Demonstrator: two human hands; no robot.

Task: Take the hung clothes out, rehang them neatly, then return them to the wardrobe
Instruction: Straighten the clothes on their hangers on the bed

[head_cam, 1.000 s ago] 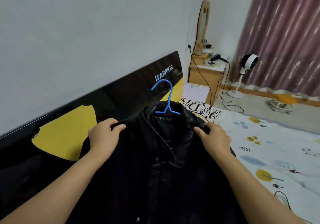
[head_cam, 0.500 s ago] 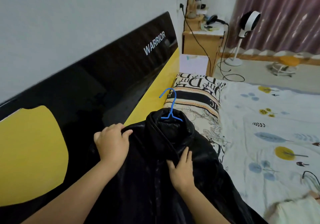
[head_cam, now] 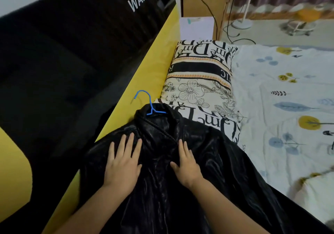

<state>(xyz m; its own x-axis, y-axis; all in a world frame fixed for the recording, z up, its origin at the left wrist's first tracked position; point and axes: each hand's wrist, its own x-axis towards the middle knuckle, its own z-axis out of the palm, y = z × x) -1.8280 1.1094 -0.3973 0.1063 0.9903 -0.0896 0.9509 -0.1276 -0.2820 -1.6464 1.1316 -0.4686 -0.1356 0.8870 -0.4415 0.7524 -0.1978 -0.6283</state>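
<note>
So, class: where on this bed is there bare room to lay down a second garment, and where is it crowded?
Free: the printed sheet right of the pillow and beyond the black jacket. Crowded: the headboard side, where the jacket on its blue hanger overlaps the pillow, with the left hand and right hand flat on it.

"WARRIOR" in white capitals on the black headboard; ornate, partly legible lettering — "Dme" — on the pillow

I see the jacket now laid flat on the bed; left hand and right hand let go of shoulders, palms flattened on chest. Hanger hook lower.
</note>
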